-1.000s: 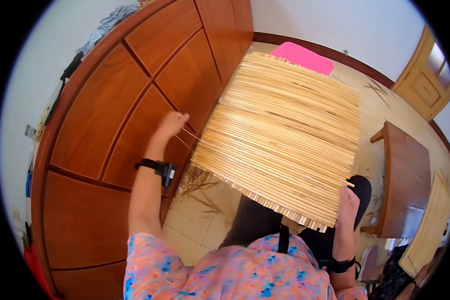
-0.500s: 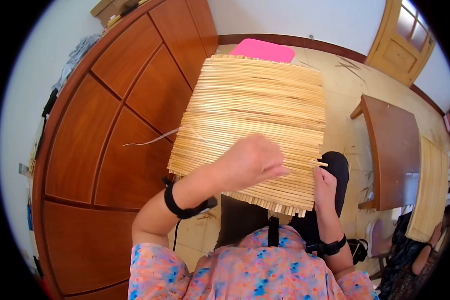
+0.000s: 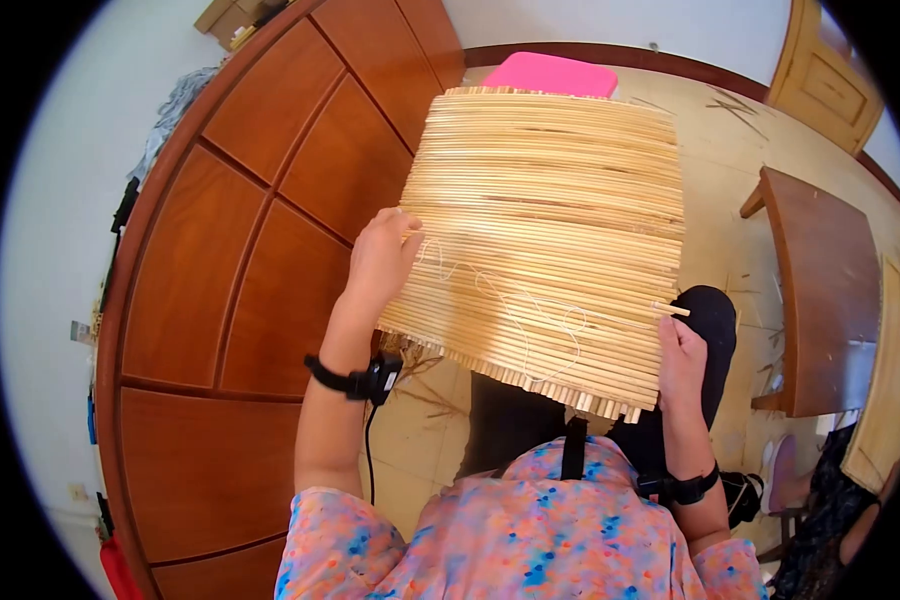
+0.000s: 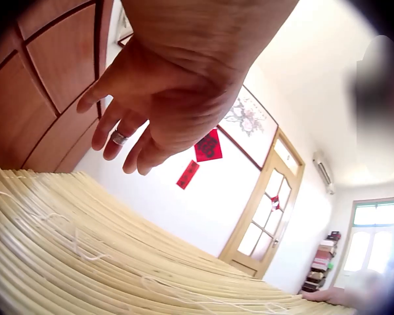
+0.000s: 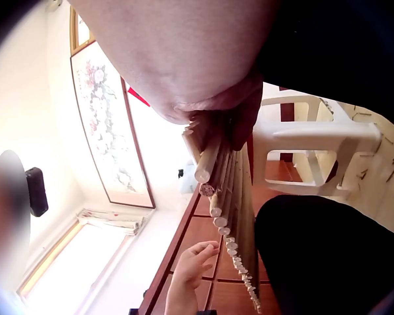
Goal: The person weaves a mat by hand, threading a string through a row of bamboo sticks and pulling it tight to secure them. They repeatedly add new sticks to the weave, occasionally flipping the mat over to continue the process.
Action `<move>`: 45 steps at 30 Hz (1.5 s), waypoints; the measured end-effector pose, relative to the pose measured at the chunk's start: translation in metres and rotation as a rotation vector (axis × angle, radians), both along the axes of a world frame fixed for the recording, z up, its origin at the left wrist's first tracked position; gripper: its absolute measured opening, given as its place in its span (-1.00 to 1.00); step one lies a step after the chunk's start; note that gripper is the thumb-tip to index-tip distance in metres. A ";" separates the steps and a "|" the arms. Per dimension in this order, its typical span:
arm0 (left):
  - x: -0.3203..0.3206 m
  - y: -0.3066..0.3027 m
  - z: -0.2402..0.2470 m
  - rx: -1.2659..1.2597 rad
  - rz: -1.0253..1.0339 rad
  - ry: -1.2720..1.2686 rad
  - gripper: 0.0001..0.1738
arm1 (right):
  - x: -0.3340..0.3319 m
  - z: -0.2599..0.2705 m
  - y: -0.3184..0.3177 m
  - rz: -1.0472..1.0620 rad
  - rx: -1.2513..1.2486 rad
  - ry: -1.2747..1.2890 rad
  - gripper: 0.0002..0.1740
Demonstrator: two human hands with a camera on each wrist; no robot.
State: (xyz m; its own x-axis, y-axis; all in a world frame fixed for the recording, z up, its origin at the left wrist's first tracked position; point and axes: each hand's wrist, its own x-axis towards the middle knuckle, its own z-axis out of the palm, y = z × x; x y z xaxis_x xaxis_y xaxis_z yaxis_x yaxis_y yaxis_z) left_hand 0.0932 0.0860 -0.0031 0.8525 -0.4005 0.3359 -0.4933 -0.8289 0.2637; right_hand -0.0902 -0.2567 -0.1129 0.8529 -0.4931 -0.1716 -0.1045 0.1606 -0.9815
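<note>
A large reed mat (image 3: 550, 190) of pale parallel stalks lies across the person's lap, tilted toward the body. My right hand (image 3: 681, 362) grips its right edge, thumb on top, just below one stalk (image 3: 676, 309) that sticks out past the others. At the mat's left edge, my left hand (image 3: 380, 255) is held with loosely bent fingers. In the left wrist view those fingers (image 4: 144, 154) hang relaxed above the stalks, with nothing visible between them. A thin white thread (image 3: 577, 345) lies in loose loops over the mat, one end running toward the left hand.
Wooden cabinets (image 3: 185, 290) stand close on the left. A pink stool (image 3: 552, 75) is beyond the mat's far edge. To the right are a low brown table (image 3: 830, 285) and another pale mat (image 3: 875, 390). Stalk scraps (image 3: 735, 105) litter the floor.
My left hand came from beside the cabinets, swept right across the mat, and is back at its left edge. The thread now loops over the mat. The right hand keeps its grip.
</note>
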 end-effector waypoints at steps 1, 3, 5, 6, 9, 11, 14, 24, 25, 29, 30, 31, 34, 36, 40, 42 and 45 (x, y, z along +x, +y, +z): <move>0.011 0.002 -0.006 0.010 0.025 0.021 -0.82 | 0.001 -0.002 -0.001 -0.003 0.006 -0.005 -0.65; 0.019 0.003 -0.013 0.013 -0.004 0.058 -0.85 | 0.000 -0.004 -0.003 0.015 -0.007 0.003 -0.63; 0.020 -0.002 -0.018 0.003 -0.108 0.095 -0.88 | 0.001 -0.005 -0.002 0.021 -0.011 0.010 -0.62; 0.021 -0.002 -0.022 0.034 -0.057 0.132 -0.86 | 0.000 -0.003 -0.002 0.018 -0.009 0.010 -0.62; 0.026 -0.001 -0.040 0.106 0.090 0.288 -0.80 | 0.000 0.000 0.000 -0.010 0.020 -0.004 -0.64; 0.029 0.000 -0.055 0.131 0.191 0.454 -0.77 | 0.000 0.001 0.001 -0.022 0.045 -0.013 -0.65; 0.028 -0.006 -0.063 0.127 0.274 0.529 -0.73 | 0.000 0.002 0.001 -0.017 0.067 -0.019 -0.65; 0.013 0.000 -0.054 -0.112 0.215 0.458 -0.76 | -0.001 0.003 0.000 -0.005 0.077 -0.030 -0.64; 0.009 -0.007 -0.050 0.011 0.219 0.452 -0.75 | -0.001 0.003 0.000 -0.004 0.077 -0.029 -0.64; 0.010 -0.023 -0.059 0.298 0.320 0.357 -0.78 | -0.001 0.001 -0.001 0.000 0.088 -0.030 -0.64; 0.010 -0.026 -0.059 0.334 0.334 0.342 -0.78 | -0.001 0.001 0.001 -0.002 0.101 -0.037 -0.64; 0.008 -0.026 -0.056 0.295 0.292 0.319 -0.79 | -0.001 0.003 0.002 -0.005 0.113 -0.044 -0.64; 0.008 -0.019 -0.040 -0.011 0.147 0.368 -0.84 | -0.001 0.009 0.003 -0.003 0.037 0.006 -0.63; 0.007 -0.013 -0.036 -0.476 0.039 0.564 -0.90 | -0.002 0.009 -0.001 0.032 -0.015 0.007 -0.62; -0.028 -0.037 0.014 -0.878 -0.121 0.715 -0.89 | -0.002 0.009 -0.004 0.079 -0.078 0.027 -0.63; -0.042 -0.048 0.032 -0.927 -0.168 0.682 -0.87 | 0.000 0.009 -0.004 0.079 -0.073 0.021 -0.64; -0.053 -0.063 0.052 -0.970 -0.196 0.529 -0.80 | -0.001 0.002 -0.007 0.055 -0.098 0.052 -0.67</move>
